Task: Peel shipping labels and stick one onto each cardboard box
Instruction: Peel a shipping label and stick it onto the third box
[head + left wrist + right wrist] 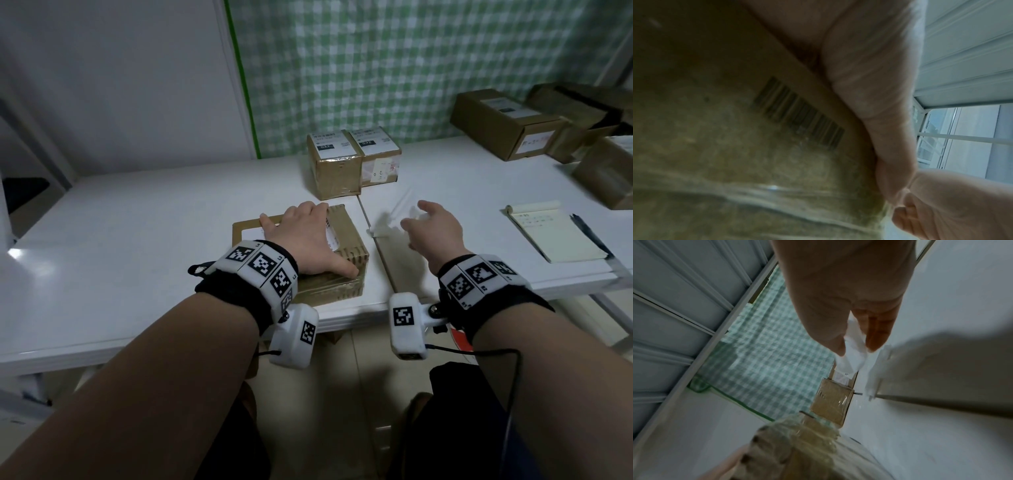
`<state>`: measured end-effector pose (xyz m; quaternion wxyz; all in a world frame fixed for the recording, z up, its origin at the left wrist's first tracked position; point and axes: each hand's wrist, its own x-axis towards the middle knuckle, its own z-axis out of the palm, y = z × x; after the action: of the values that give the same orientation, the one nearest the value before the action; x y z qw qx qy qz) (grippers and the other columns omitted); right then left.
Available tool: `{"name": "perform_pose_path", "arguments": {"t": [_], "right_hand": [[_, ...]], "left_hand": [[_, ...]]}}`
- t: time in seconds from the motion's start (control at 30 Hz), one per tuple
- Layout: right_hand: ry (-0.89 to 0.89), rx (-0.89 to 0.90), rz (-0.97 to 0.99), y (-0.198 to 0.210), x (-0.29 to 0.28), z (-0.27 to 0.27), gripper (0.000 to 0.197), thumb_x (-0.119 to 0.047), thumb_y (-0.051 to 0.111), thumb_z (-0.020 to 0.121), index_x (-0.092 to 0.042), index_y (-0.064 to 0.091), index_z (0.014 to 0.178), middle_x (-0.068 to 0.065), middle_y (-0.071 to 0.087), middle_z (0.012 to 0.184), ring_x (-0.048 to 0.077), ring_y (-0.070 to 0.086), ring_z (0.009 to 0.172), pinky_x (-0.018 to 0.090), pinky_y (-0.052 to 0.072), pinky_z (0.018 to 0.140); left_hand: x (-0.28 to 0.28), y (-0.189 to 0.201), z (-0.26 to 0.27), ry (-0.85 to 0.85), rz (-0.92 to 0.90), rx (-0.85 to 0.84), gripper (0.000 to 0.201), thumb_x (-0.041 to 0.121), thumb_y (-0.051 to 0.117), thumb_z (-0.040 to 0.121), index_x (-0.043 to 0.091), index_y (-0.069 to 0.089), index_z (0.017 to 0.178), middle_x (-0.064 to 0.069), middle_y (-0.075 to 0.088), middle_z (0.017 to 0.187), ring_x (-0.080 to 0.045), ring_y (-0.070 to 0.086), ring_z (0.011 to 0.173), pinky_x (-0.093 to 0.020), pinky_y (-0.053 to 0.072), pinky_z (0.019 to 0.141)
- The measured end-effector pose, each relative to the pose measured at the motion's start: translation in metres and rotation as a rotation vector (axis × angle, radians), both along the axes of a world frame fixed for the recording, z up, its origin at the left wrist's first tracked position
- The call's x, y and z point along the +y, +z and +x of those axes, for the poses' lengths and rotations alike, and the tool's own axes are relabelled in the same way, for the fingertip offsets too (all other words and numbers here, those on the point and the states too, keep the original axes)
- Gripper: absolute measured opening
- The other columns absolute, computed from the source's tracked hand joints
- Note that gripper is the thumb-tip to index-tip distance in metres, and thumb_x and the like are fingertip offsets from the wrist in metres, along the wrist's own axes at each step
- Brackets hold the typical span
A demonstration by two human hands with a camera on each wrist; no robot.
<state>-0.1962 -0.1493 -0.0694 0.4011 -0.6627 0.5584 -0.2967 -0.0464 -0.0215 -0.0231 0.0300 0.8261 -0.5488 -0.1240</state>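
A taped cardboard box (329, 289) (715, 129) stands near the table's front edge. A white label (252, 235) lies on its top. My left hand (305, 236) (869, 81) grips this box, fingers over the top and thumb at the near right corner. To its right, above the table, my right hand (431, 229) (849, 288) pinches a white paper strip (387, 228) (851, 356) between thumb and fingers. The strip is blurred; I cannot tell whether it is a label or backing paper.
Two small boxes (334, 171) (378, 154) with white labels on top stand side by side behind. Larger cardboard boxes (503, 123) crowd the back right. A notepad (551, 233) and a pen (589, 233) lie at the right. A seam (376, 246) splits the white tabletops.
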Motion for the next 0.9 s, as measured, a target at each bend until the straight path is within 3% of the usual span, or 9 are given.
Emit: {"name": "perform_pose_path", "arguments": {"t": [0.13,0.3,0.5,0.57,0.67,0.77,0.9], "right_hand": [[0.040,0.099,-0.005,0.001,0.004,-0.002,0.055,-0.017,0.049,0.085,-0.025,0.044,0.140,0.014,0.039,0.148,0.030,0.044,0.131,0.042,0.035,0.110],[0.089,0.201,-0.134,0.014,0.013,0.005,0.038,-0.022,0.048,0.089,-0.017,0.059,0.125,0.013,0.040,0.145,0.026,0.036,0.137,0.037,0.025,0.114],[0.156,0.128,-0.288,0.039,0.033,0.023,0.033,-0.024,0.047,0.091,-0.014,0.063,0.118,0.005,0.053,0.136,0.025,0.044,0.128,0.038,0.029,0.110],[0.168,0.131,-0.343,0.043,0.038,0.029,0.032,-0.023,0.046,0.093,-0.014,0.063,0.118,0.005,0.056,0.134,0.024,0.043,0.128,0.035,0.027,0.110],[0.166,0.132,-0.392,0.045,0.046,0.047,0.035,-0.030,0.044,0.092,-0.017,0.062,0.119,0.003,0.059,0.130,0.030,0.043,0.124,0.037,0.035,0.104],[0.208,0.209,-0.472,0.047,0.057,0.068,0.038,-0.031,0.040,0.092,-0.019,0.059,0.123,0.005,0.057,0.132,0.032,0.044,0.120,0.038,0.033,0.098],[0.257,0.292,-0.599,0.052,0.078,0.090,0.039,-0.034,0.040,0.095,-0.022,0.053,0.130,0.004,0.049,0.140,0.032,0.037,0.126,0.041,0.033,0.099]], "left_hand": [[0.001,0.000,0.000,0.001,-0.008,0.001,0.124,0.076,0.069,0.051,0.022,0.013,0.148,0.000,0.021,0.154,-0.024,0.017,0.142,-0.067,0.004,0.110],[0.003,0.001,0.000,-0.009,-0.012,-0.011,0.125,0.080,0.065,0.050,0.020,0.014,0.148,-0.001,0.020,0.155,-0.023,0.017,0.143,-0.065,0.004,0.111],[0.019,0.009,0.022,-0.015,0.069,0.021,0.137,0.084,0.061,0.046,0.024,-0.005,0.150,-0.003,0.002,0.160,-0.023,0.002,0.147,-0.065,0.002,0.112],[0.030,0.011,0.039,0.002,0.089,0.041,0.142,0.087,0.058,0.038,0.026,-0.004,0.150,-0.002,0.005,0.160,-0.023,0.004,0.146,-0.064,0.006,0.112],[0.048,0.013,0.063,0.013,0.110,0.094,0.154,0.094,0.056,0.024,0.025,0.000,0.150,-0.004,0.013,0.157,-0.025,0.013,0.143,-0.057,0.017,0.113],[0.064,0.013,0.074,0.038,0.097,0.170,0.140,0.074,0.072,0.044,0.018,0.001,0.151,-0.007,0.013,0.155,-0.025,0.016,0.142,-0.041,0.019,0.116],[0.073,0.007,0.075,0.055,0.001,0.206,0.131,0.062,0.079,0.052,0.014,0.007,0.150,-0.007,0.016,0.152,-0.023,0.021,0.140,-0.035,0.022,0.115]]}}
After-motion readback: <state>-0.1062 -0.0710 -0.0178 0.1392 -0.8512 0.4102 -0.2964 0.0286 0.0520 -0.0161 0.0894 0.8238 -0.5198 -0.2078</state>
